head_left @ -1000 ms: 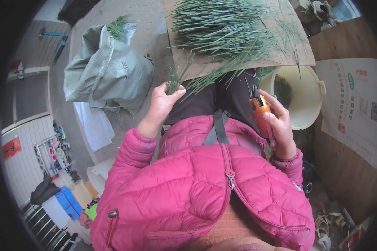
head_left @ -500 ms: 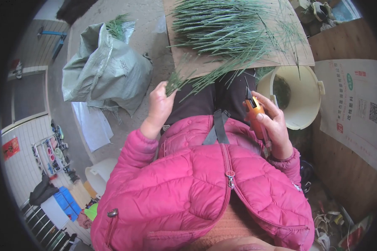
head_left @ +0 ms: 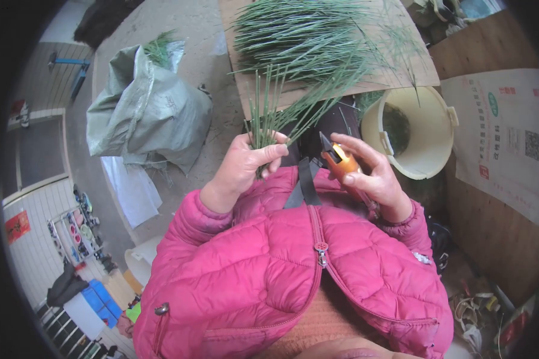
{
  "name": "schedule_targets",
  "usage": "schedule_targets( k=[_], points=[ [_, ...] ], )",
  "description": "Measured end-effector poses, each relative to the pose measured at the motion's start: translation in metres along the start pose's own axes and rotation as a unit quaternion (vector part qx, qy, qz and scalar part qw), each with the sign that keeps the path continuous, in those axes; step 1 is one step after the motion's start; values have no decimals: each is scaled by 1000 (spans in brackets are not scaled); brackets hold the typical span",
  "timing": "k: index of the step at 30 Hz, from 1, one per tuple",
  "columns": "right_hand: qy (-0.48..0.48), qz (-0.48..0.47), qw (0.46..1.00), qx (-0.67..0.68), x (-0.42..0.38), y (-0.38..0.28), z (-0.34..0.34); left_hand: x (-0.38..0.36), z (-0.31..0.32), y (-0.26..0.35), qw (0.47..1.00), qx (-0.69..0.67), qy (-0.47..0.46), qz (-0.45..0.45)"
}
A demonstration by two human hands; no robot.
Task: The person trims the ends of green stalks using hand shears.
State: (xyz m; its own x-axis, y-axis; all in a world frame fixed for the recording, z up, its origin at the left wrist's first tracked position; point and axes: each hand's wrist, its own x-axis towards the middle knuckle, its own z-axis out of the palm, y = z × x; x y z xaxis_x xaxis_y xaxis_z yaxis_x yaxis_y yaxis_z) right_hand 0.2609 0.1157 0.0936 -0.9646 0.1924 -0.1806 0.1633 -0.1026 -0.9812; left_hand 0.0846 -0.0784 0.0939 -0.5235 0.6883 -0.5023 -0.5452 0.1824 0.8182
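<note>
Left hand [head_left: 239, 164] pinches green stems [head_left: 262, 110] by the near-left corner of the board [head_left: 422, 73]; right hand [head_left: 375, 176] clasps orange-handled shears [head_left: 341, 169].

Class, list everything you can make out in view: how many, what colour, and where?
Stem pile: uncountable, green, on the board
Board: one, brown, top centre
Handful of stems: uncounted, green, in left grip
Cutting tool: one, orange-handled, in right grip
Bucket: one, cream, right of the lap
Sack: one, grey-green, upper left
Plain sheet: one, white, below the sack
Printed sheet: one, white, on wooden panel, right
Poster: one, red, left wall
Clutter: uncounted, mixed, lower right, too blurred to name
Jacket: one, pink, on the person
Grips: two, bare, above the lap
</note>
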Motion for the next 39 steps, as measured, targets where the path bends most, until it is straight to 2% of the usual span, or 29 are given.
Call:
schedule_targets(
  k=[6, 18, 27, 32, 39],
  points=[
    [4, -7, 999, -36, 0, -2, 0, 3, 15, 5, 998, 6, -48, -36],
    [14, -17, 999, -34, 0, 2, 0, -1, 10, 10, 993, 104, -34, -30],
    [45, 5, 999, -16, -2, 3, -6, -3, 3, 7, 991, 126, -32, -32],
    [82, -22, 996, 2, -4, 21, -16, -6, -4, 5, 989, 135, -48, -44],
    [75, -27, 997, -16, -4, 24, -18, -4, -12, 6, 990, 125, -29, -60]
  ],
)
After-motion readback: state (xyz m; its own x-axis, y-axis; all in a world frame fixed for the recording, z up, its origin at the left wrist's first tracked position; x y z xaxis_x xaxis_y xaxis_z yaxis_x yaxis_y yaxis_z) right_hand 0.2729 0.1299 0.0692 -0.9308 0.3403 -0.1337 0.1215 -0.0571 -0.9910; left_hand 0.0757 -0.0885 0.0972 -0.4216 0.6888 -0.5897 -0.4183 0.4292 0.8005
